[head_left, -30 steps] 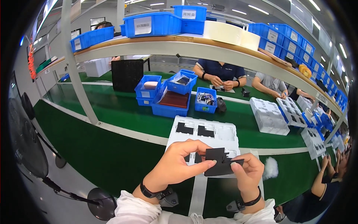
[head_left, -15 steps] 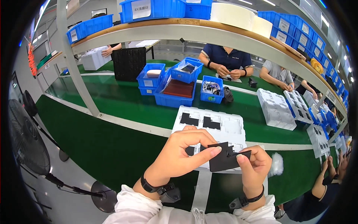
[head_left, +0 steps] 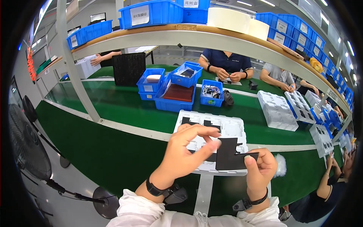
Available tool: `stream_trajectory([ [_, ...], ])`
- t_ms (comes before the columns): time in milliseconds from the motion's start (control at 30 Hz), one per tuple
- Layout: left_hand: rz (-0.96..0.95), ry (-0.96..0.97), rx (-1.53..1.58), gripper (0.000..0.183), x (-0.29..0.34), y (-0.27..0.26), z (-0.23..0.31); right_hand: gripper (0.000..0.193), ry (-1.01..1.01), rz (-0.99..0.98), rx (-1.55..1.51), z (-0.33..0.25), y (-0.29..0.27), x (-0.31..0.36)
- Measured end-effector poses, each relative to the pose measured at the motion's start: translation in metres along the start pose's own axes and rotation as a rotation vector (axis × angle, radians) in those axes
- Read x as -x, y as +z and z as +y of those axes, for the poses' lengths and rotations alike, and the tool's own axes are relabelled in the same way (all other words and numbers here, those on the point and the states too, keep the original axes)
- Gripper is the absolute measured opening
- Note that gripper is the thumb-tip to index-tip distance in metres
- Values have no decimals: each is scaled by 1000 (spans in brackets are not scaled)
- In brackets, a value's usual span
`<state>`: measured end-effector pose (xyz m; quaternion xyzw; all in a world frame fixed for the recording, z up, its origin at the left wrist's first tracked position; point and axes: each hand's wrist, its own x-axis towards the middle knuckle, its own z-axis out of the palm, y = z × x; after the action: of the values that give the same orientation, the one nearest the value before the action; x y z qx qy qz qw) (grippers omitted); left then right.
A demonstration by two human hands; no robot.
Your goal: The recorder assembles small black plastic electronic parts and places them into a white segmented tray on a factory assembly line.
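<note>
A flat black L-shaped piece [head_left: 228, 156] with a small notched tab hangs over a white moulded tray [head_left: 233, 128]. My right hand [head_left: 261, 169] pinches its right end between thumb and fingers. Beside its left edge is my left hand [head_left: 180, 151], thumb and forefinger apart with a gap between them and nothing held. More black pieces [head_left: 213, 124] lie in the tray's pockets, partly hidden by my left hand and the held piece. Both wrists wear black straps with a small device.
Beyond the tray stand blue bins [head_left: 174, 105], one with a dark red item, another with cables [head_left: 211, 92]. White trays [head_left: 278, 109] are stacked to the right. A clear plastic bundle [head_left: 280, 165] lies near my right hand. Co-workers sit across; a shelf beam [head_left: 151, 39] spans overhead.
My left thumb and fingers have let go of the black piece's left side and spread apart. The piece now faces me flatter, still in my right hand. The view has shifted slightly.
</note>
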<state>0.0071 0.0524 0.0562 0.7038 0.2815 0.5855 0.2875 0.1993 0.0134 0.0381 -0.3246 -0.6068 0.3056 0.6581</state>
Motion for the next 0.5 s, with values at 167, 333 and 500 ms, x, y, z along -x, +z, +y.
stream_trajectory([
  [167,212,-134,351,15,0,-2,3,10,87,42,-147,2,-1,-6],
  [333,-122,252,185,42,-6,-18,-32,19,516,-146,-683,11,13,-8],
  [500,-207,116,858,78,4,17,-19,35,970,-566,-1334,33,27,3],
])
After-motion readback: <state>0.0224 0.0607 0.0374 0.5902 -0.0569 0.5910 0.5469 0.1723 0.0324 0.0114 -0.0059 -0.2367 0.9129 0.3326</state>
